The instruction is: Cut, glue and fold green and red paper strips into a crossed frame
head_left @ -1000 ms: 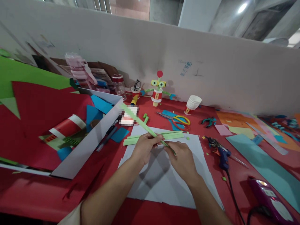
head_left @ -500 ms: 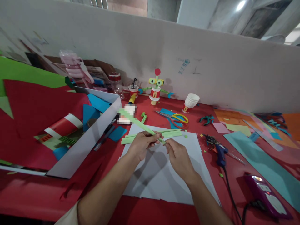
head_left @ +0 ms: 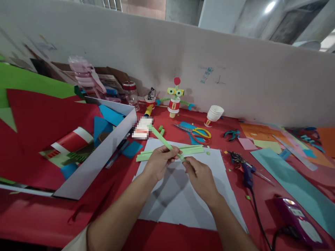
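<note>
A light green paper strip (head_left: 161,137) slants through the air over the white sheet (head_left: 178,198). My left hand (head_left: 162,161) pinches it part-way along, between thumb and fingers. At its near end, the fingertips of my right hand (head_left: 198,172) are closed on the same strip. Beyond my hands, more green paper strips (head_left: 192,150) lie flat across the top of the sheet. Small folded green paper springs (head_left: 161,130) rest behind them. Scissors with yellow and red handles (head_left: 200,134) lie on blue paper further back.
A white box (head_left: 96,162) with coloured paper and a red cup stands left. A paper-cup robot figure (head_left: 174,104) and stacked paper cups (head_left: 215,114) stand at the back. On the right lie a glue gun (head_left: 247,170), its cord, a purple device (head_left: 298,221) and pliers (head_left: 231,134).
The strip's far end has swung to the right and looks shorter. Both hands stay nearly in place, still holding it. The view has shifted slightly.
</note>
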Action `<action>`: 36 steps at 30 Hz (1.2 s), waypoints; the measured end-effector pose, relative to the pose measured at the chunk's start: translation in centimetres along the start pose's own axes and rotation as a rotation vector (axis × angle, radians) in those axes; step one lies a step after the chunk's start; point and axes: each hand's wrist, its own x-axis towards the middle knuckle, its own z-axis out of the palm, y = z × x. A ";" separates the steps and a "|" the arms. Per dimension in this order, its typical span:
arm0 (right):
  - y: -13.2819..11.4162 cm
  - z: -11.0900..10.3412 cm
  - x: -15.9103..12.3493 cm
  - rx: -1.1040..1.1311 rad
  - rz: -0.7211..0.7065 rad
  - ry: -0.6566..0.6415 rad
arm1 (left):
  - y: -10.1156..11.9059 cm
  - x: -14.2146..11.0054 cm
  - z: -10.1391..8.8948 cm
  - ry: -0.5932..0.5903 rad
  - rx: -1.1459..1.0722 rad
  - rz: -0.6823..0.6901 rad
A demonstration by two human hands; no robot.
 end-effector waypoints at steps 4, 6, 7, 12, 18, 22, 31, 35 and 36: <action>-0.1 0.0 0.0 0.078 0.050 0.002 | -0.4 -0.3 0.3 -0.048 0.012 -0.049; -0.2 0.0 0.0 0.117 0.053 -0.005 | -0.3 -0.3 0.3 -0.045 0.039 -0.061; -0.3 0.0 -0.1 0.136 0.053 -0.007 | -0.2 -0.3 0.3 -0.040 0.050 -0.064; -0.6 0.0 -0.2 0.189 0.036 -0.022 | -0.1 -0.3 0.5 -0.010 0.026 -0.059; -0.5 -0.4 -0.2 0.176 0.035 -0.016 | 2.5 0.8 -0.7 0.170 -0.134 0.064; -0.5 -0.4 -0.2 0.208 0.055 -0.040 | 4.3 1.3 -2.2 0.228 -0.184 0.145; -0.4 -0.3 0.0 0.433 0.173 -0.117 | 3.7 0.6 -2.2 0.160 -0.105 0.228; 0.0 -0.2 0.2 0.569 0.212 -0.077 | 2.2 -0.2 -1.0 -0.141 0.167 -0.017; 0.0 -0.1 0.2 0.588 0.213 -0.080 | 1.8 -0.3 -0.7 -0.141 0.208 -0.040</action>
